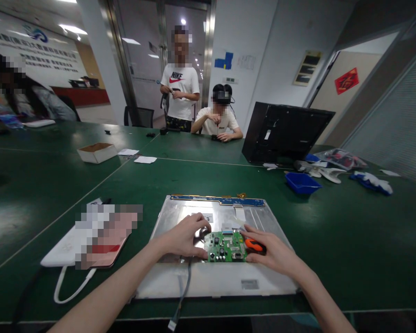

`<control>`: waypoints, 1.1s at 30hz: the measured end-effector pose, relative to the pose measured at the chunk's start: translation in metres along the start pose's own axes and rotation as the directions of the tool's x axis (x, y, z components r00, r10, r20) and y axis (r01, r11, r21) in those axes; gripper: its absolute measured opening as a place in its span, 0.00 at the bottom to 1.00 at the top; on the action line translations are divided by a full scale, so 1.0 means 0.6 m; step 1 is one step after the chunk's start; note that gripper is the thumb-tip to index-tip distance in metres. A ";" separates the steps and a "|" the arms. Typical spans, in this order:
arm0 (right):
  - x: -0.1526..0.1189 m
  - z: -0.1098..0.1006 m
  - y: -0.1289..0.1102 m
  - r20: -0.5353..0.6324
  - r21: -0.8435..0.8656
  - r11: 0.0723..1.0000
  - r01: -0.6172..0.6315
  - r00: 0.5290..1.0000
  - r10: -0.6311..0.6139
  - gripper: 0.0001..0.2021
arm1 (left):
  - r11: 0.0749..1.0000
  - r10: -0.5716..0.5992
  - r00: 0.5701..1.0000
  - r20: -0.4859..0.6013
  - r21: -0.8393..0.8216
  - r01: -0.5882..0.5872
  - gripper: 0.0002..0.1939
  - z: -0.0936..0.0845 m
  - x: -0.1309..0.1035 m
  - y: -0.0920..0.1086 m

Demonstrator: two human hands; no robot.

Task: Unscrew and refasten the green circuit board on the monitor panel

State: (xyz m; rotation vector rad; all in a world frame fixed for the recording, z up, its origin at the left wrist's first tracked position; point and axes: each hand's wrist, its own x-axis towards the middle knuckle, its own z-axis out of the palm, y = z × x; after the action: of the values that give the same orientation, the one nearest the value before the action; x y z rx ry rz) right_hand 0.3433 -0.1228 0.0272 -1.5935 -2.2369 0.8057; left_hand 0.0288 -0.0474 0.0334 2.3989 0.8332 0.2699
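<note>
A green circuit board (pixel 225 245) lies on the silver back of a flat display panel (pixel 215 280). At the board's left edge, my left hand (pixel 185 236) grips it between thumb and curled fingers; a small dark round item shows by the fingertips. On the other side my right hand (pixel 273 249) holds the board's right edge, with an orange and black tool handle (pixel 255 246) under its palm. A ribbon cable (pixel 240 212) runs from the blue strip board (pixel 217 200) toward the green board. A grey cable (pixel 185 289) with a white plug hangs over the panel's front edge.
On the left lie a white power bank (pixel 78 236), a pink phone (pixel 114 240) and a white cable. Farther back are an open carton (pixel 97 152), a black monitor (pixel 287 134), a blue tray (pixel 302 183) and gloves (pixel 371 181). Two people are across the green table (pixel 333 231), another far left.
</note>
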 end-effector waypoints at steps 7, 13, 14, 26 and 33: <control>-0.017 -0.039 -0.023 -0.388 0.118 0.992 -0.043 0.918 0.086 0.20 | 1.000 0.014 1.000 -0.014 0.003 -0.014 0.29 0.002 0.001 -0.004; -0.017 -0.052 -0.036 -0.542 0.654 0.732 0.194 0.795 0.273 0.15 | 0.999 0.042 0.999 -0.030 0.002 -0.042 0.28 0.004 0.001 -0.007; -0.012 -0.050 -0.034 -0.516 0.723 0.655 0.218 0.802 0.302 0.15 | 0.999 0.042 0.999 -0.034 0.001 -0.042 0.28 0.004 0.000 -0.007; 0.016 0.035 0.027 -0.208 0.892 0.450 0.045 0.924 0.321 0.29 | 0.998 0.057 0.996 -0.075 0.019 -0.056 0.25 0.010 -0.010 -0.007; 0.012 0.044 0.025 -0.239 0.877 0.476 0.071 0.923 0.302 0.29 | 0.999 0.043 0.996 -0.072 0.027 -0.041 0.26 0.009 -0.012 -0.002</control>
State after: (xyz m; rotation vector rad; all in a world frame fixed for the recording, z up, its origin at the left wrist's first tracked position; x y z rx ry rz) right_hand 0.3384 -0.1198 -0.0035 -1.1906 -1.0657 1.2824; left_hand 0.0243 -0.0537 0.0281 2.4456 0.8238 0.3675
